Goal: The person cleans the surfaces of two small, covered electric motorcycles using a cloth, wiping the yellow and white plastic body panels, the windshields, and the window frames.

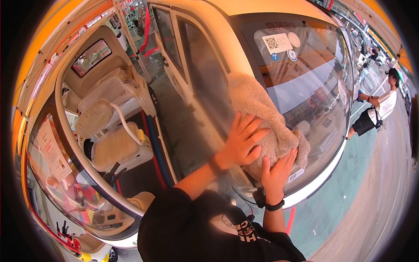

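Observation:
A beige fleecy towel [258, 101] drapes over the front corner pillar of a cream-coloured small vehicle [214, 29] and onto the edge of its windshield [307, 75]. My left hand [240, 142] lies on the towel's lower left side, fingers spread and palm down. Lower and further right, my right hand [276, 172] presses the towel's bunched lower end between thumb and fingers. Its wrist carries a black band. Stickers and a label with a printed code [276, 43] are stuck on the upper glass. The towel hides part of the pillar.
To my left stands a second small vehicle, its open side showing a plastic-wrapped seat [114, 147] and a curved windshield [78, 196]. A narrow floor gap [175, 108] separates the two vehicles. A person in a white shirt [383, 106] stands at the far right on the pavement.

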### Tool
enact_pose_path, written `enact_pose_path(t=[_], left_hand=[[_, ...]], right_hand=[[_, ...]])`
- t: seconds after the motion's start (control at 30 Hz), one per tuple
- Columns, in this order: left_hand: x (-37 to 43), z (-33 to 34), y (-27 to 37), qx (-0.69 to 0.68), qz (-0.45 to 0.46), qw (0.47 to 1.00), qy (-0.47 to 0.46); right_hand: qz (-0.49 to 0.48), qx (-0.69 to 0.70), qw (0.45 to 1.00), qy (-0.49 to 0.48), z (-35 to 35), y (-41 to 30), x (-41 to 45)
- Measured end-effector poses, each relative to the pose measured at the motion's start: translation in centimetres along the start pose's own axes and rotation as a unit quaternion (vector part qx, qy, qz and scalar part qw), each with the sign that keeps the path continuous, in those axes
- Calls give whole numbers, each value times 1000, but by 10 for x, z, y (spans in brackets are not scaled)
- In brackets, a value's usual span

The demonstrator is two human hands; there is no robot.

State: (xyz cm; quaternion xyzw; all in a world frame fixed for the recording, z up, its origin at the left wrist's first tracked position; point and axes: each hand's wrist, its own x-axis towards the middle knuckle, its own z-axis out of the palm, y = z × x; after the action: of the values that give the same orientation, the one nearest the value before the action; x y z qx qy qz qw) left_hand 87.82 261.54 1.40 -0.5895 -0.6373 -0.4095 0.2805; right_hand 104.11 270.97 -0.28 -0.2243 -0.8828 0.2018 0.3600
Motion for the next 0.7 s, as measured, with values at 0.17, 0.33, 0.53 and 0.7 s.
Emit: enact_pose_path(t=[0.17, 0.33, 0.53, 0.7], left_hand=[[-50, 49, 42, -100, -43, 991, 80], [-66, 61, 17, -84, -2, 992, 96], [-34, 46, -43, -105, 20, 991, 86], [40, -5, -119, -81, 36, 987, 133]], right_hand=[[-16, 25, 998, -51, -11, 20, -45], [29, -15, 998, -46, 0, 17, -60], [95, -65, 989, 91, 19, -51, -8], [58, -208, 952, 218, 56, -113, 71]])
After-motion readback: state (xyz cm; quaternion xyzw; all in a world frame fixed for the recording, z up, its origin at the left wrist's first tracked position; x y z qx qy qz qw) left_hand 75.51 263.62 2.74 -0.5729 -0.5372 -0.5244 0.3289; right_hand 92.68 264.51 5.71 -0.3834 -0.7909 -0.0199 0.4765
